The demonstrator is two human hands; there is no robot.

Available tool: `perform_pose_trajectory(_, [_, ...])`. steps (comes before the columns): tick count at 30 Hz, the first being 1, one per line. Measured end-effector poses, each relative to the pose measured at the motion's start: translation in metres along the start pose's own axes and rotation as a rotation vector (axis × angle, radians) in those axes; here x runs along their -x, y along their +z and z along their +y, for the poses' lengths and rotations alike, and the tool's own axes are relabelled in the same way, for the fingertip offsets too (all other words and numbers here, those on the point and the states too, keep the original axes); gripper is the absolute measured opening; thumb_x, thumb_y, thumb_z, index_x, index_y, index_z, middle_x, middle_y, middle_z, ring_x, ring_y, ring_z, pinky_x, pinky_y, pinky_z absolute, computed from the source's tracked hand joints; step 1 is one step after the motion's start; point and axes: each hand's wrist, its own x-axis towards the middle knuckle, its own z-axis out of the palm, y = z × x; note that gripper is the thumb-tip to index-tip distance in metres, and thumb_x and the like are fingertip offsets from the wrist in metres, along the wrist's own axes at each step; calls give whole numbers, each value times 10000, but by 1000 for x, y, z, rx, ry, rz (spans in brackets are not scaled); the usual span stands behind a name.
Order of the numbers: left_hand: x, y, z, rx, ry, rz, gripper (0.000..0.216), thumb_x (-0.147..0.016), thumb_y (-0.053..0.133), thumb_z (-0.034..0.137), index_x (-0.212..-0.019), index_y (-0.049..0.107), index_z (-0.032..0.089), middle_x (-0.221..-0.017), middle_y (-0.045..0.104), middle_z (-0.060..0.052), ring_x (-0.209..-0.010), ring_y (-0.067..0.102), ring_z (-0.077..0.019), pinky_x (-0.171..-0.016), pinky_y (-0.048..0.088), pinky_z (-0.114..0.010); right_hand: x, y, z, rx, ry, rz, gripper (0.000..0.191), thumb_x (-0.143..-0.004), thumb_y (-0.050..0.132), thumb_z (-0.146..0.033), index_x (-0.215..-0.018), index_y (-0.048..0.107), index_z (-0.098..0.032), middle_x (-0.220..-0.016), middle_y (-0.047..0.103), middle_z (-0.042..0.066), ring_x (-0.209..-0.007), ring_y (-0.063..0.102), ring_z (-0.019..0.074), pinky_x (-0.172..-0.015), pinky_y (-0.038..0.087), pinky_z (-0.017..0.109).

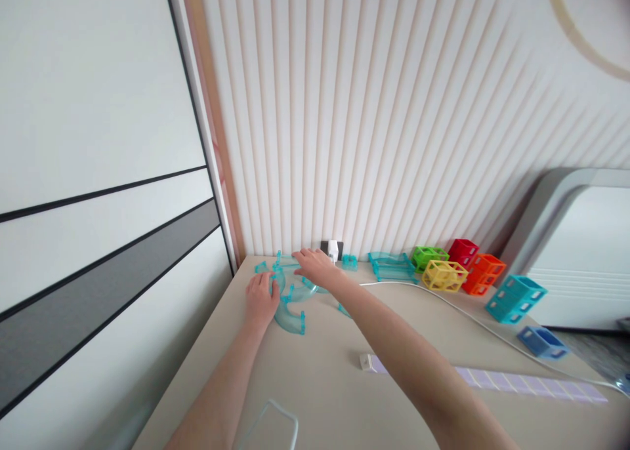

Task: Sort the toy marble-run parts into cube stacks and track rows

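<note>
My left hand (260, 298) rests palm down on the beige table (325, 371), its fingers closed round the edge of a clear turquoise curved track piece (291, 319). My right hand (315, 265) reaches further back toward the wall, fingers bent over another turquoise curved piece (301, 287). Small turquoise bits (260, 266) lie by the wall to the left of both hands.
A stack of turquoise track pieces (391, 266) lies to the right. Beyond it stand green (427, 256), yellow (443, 274), red (462, 249), orange (485, 273), teal (514, 298) and blue (542, 342) frame blocks. A white cable (472, 312) runs from a wall plug (333, 249).
</note>
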Motion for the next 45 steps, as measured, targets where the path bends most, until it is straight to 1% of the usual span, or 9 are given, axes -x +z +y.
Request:
perform_pose_trajectory(8, [3,2,1,-44,-10,-94,255,-906,448,190,-1085,630,188,-1101,688,-125,-1091,611,-303,-951,455,-439,71,10,-5,-26,-209,-120,475,-840,726,-497,-1201,621,-208,-1067,716,93,-978,690,271,-820,502,351])
perform_pose_trajectory(14, [4,1,2,-84,-12,-147,264,-899,462,164,-1096,635,191,-1113,680,-125,-1088,603,-305,-946,446,-427,89,14,12,-34,-230,-106,522,-879,677,-503,-1291,584,-196,-1142,697,111,-1053,654,261,-863,474,341])
perform_pose_trajectory(17, [3,0,1,-92,-14,-161,253,-904,465,176,-1086,640,183,-1112,676,-129,-1084,598,-310,-941,447,-433,94,4,50,-31,-74,-32,292,-986,527,-448,-1200,641,-285,-1118,704,46,-1069,631,184,-928,422,288])
perform_pose_trajectory(21, [3,0,2,-92,-17,-169,244,-907,466,179,-1078,639,190,-1113,675,-121,-1095,592,-300,-945,447,-424,118,5,119,58,265,9,253,-993,471,-231,-1151,659,-170,-1100,692,150,-1107,609,266,-952,416,371])
perform_pose_trajectory(24, [4,2,1,-92,-19,-166,237,-903,472,178,-1069,642,191,-1103,677,-120,-1095,592,-296,-954,444,-425,144,19,157,109,449,-22,369,-898,619,-228,-1255,610,-139,-1309,596,215,-1215,553,344,-988,414,430])
perform_pose_trajectory(26, [4,3,1,-90,-19,-163,234,-902,474,180,-1063,644,194,-1101,679,-118,-1090,594,-296,-958,442,-429,158,30,173,113,507,-58,524,-870,659,-255,-1370,530,-164,-1443,503,203,-1293,504,347,-1026,400,428])
perform_pose_trajectory(31, [4,3,1,-81,-17,-156,228,-900,471,188,-1032,655,212,-1080,681,-108,-1081,599,-292,-969,439,-436,166,44,189,88,542,-154,574,-931,589,-343,-1470,422,-244,-1418,556,141,-1256,556,288,-980,439,376])
perform_pose_trajectory(38, [4,2,1,-78,1,-154,218,-889,479,188,-987,672,218,-1045,683,-107,-1035,611,-294,-932,457,-430,164,45,192,138,531,-163,460,-912,620,-252,-1362,529,-257,-1242,636,158,-1163,592,308,-936,416,408])
perform_pose_trajectory(45, [4,3,1,-80,3,-151,207,-896,479,190,-972,670,214,-1042,682,-103,-1028,610,-299,-939,448,-436,172,48,190,151,486,-138,279,-969,523,-219,-1234,610,-209,-1175,639,144,-1122,601,277,-910,433,370])
